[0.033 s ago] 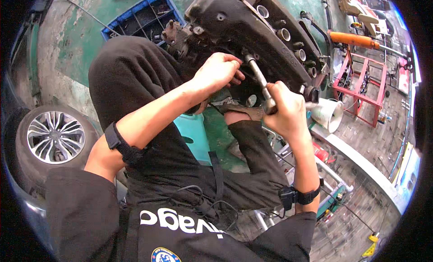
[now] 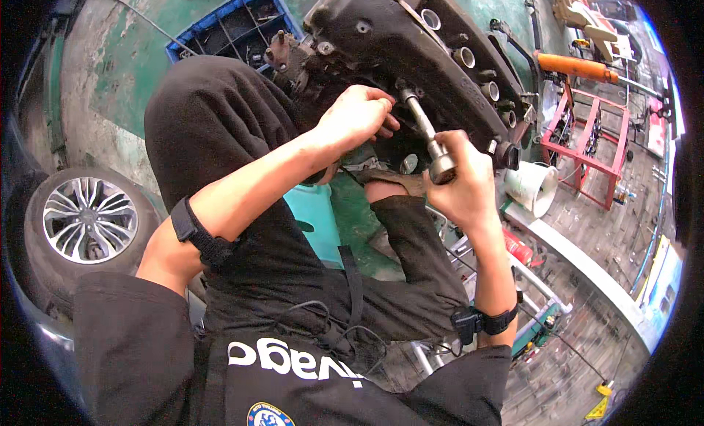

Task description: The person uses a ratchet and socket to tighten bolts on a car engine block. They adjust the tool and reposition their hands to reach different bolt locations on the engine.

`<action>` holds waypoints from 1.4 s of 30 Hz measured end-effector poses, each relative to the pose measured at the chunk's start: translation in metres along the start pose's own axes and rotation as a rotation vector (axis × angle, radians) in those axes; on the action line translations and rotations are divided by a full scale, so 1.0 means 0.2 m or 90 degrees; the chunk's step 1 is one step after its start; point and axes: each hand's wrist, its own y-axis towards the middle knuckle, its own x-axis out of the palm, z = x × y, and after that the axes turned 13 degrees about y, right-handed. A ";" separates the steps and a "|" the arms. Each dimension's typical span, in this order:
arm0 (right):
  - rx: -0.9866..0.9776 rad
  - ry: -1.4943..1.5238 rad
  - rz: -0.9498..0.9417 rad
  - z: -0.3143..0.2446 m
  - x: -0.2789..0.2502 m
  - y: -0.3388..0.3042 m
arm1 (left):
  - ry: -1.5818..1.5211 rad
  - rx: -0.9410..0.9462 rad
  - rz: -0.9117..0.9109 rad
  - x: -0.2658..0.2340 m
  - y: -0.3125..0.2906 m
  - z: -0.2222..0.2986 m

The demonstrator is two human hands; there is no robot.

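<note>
Against the dark greasy cast-metal engine block, right hand fingers closed round steel socket wrench; left hand fingers curled, touching the block beside its tip.

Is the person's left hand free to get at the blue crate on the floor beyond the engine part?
Probably not as things stand. The left hand rests against the dark engine part, and the blue crate lies beyond the person's raised knee, which blocks a direct path. The right hand grips the metal wrench.
</note>
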 end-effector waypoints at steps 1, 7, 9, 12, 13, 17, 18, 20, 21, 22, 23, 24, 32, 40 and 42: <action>0.074 0.091 0.086 -0.03 0.05 0.01 | -0.001 0.003 -0.001 0.00 0.00 0.00; 0.505 0.650 0.347 -0.18 0.15 0.04 | -0.003 0.014 0.013 0.06 -0.01 0.02; 0.247 0.266 0.174 -0.18 0.13 0.07 | 0.019 0.027 0.011 0.06 -0.03 0.03; 0.042 -0.058 -0.055 -0.16 0.07 0.13 | 0.057 0.024 0.013 0.06 -0.05 0.04; 0.024 -0.101 -0.111 -0.15 0.04 0.15 | 0.049 0.018 0.024 0.06 -0.05 0.04; 0.140 0.016 0.051 -0.16 0.00 0.17 | -0.009 0.022 0.005 0.05 -0.03 0.02; 0.258 0.068 0.074 -0.17 0.01 0.16 | -0.005 0.040 -0.011 0.05 -0.02 0.02; 0.394 0.354 0.207 -0.20 0.09 0.13 | 0.027 0.066 -0.005 0.04 -0.01 0.01; 0.535 0.553 0.270 -0.22 0.12 0.09 | 0.000 0.066 -0.010 0.04 0.00 0.01; 0.555 0.581 0.288 -0.22 0.15 0.08 | 0.000 0.054 0.006 0.05 -0.01 0.00; 0.450 0.349 0.235 -0.21 0.17 0.07 | 0.006 0.047 0.029 0.05 -0.01 0.00; 0.250 0.185 0.134 -0.20 0.18 0.07 | -0.006 0.057 0.031 0.05 -0.02 0.00; 0.184 0.064 0.045 -0.15 0.05 0.07 | -0.016 0.039 0.013 0.05 -0.01 0.00; 0.106 -0.100 -0.078 -0.19 0.15 0.07 | 0.120 0.048 0.025 0.04 0.00 -0.01; 0.092 -0.082 -0.082 -0.17 0.09 0.09 | 0.073 0.045 0.004 0.05 0.00 -0.01</action>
